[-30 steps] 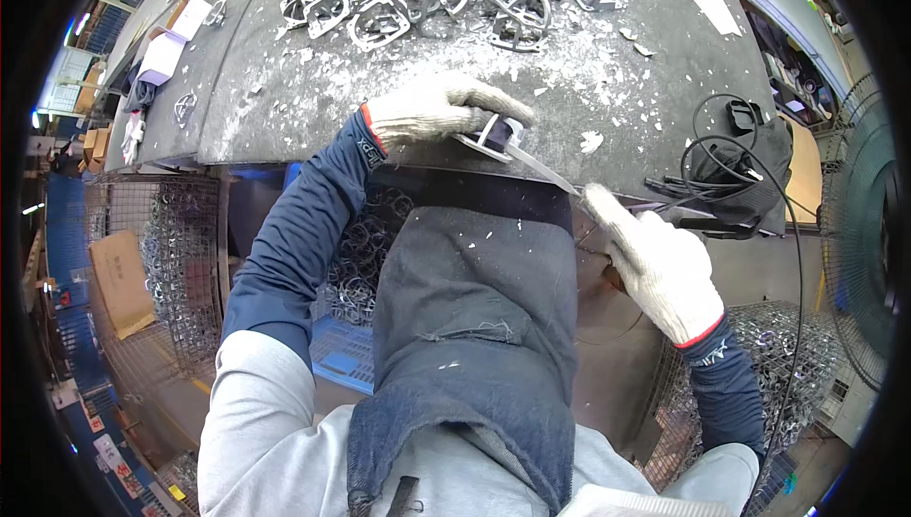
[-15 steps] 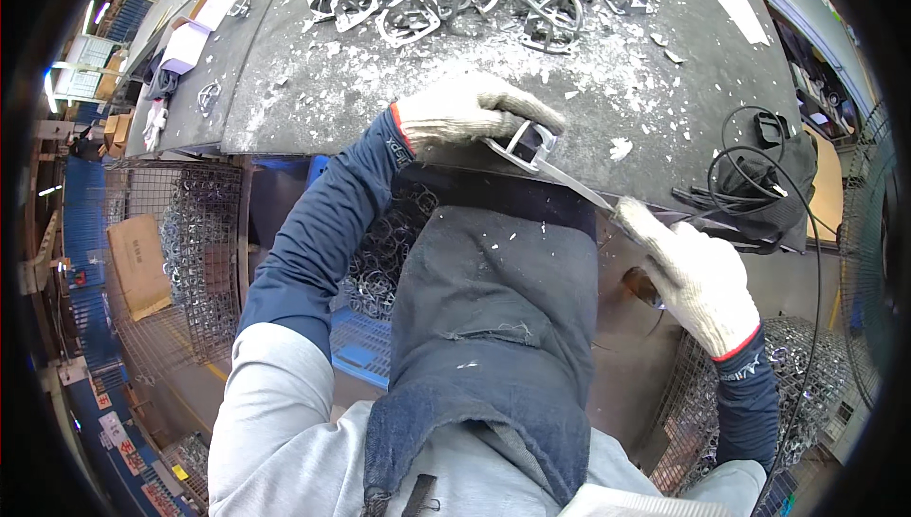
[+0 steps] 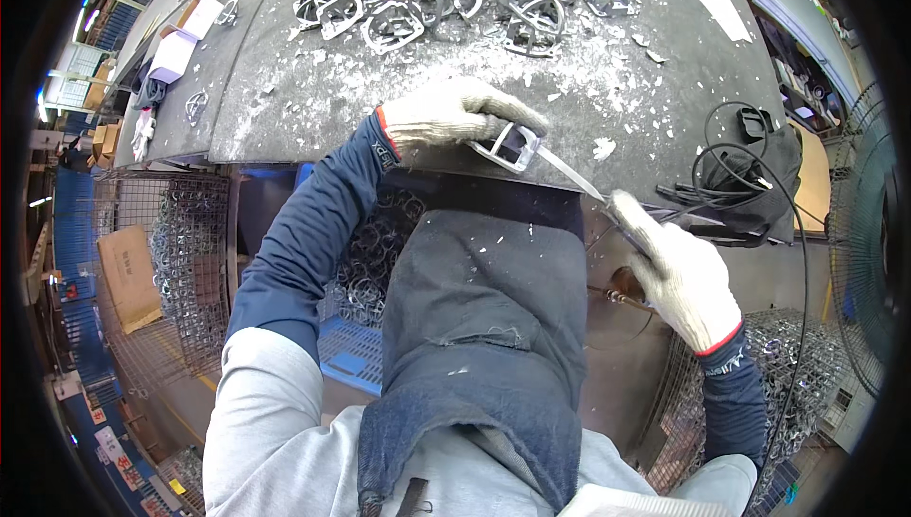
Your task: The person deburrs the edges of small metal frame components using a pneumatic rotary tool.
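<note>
My gloved left hand (image 3: 463, 114) is closed around a small silver metal frame-shaped casting (image 3: 520, 164), holding it tilted at the table's near edge. The fingers cover its far side. Closed in my gloved right hand (image 3: 687, 282) is a slim flat file (image 3: 572, 174), its metal blade slanting up and left to the casting. The blade's tip meets or overlaps the casting's right side; exact contact is hard to make out. My right-hand fingers hide most of the handle. Beyond my hands, a pile of similar castings (image 3: 392, 26) lies on the dark table (image 3: 285, 119).
Pale flakes litter the tabletop. Black cable and dark cloth (image 3: 750, 199) lie at the table's right edge. Wire baskets of metal parts stand at left (image 3: 195, 251) and right (image 3: 778, 365). A blue crate (image 3: 351, 356) sits below the table, and a fan (image 3: 864, 242) stands far right.
The whole view has shifted slightly, with the table and pile now a little further left. Both hands keep their hold; the casting appears turned a little, with its opening facing me more.
</note>
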A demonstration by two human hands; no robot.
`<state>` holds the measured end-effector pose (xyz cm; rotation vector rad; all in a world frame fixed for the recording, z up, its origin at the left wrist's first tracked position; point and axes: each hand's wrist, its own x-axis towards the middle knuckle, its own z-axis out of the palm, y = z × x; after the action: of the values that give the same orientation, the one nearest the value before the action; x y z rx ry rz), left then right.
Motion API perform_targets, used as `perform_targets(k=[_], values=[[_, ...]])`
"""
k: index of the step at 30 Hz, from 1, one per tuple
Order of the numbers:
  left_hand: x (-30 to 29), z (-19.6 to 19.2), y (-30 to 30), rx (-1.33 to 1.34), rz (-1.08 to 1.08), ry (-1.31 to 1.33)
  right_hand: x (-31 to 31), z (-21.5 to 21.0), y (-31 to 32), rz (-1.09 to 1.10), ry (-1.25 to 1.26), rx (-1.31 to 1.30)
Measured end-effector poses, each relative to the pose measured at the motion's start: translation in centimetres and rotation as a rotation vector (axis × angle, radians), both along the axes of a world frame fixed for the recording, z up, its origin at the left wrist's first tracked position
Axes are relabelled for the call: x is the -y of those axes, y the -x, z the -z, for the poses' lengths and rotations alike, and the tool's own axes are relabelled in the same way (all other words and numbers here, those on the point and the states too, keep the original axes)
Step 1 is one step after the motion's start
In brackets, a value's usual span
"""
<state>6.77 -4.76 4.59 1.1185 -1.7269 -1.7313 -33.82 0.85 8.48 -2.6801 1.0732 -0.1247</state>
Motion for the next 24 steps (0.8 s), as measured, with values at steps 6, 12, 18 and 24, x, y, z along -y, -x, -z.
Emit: perform_targets(k=[6,12,18,24], values=[[0.3,1.3,-0.3,-0.078,-0.016,0.031,-0.3,-0.3,-0.7,-0.022,-0.004,0.009],[0.3,0.3,-0.2,0.029,0.009,0.000,-0.5,-0.4,-1.3,-0.033,0.023,-0.036],[-0.2,1.5,0.0,-0.175,-0.046,-0.071,-0.7,-0.4,-1.4,0.017,-0.070,0.044],[-0.3,1.5,0.1,-0.144,-0.050,-0.095,0.2,-3.7,-2.8,0.264,-0.779,0.128]])
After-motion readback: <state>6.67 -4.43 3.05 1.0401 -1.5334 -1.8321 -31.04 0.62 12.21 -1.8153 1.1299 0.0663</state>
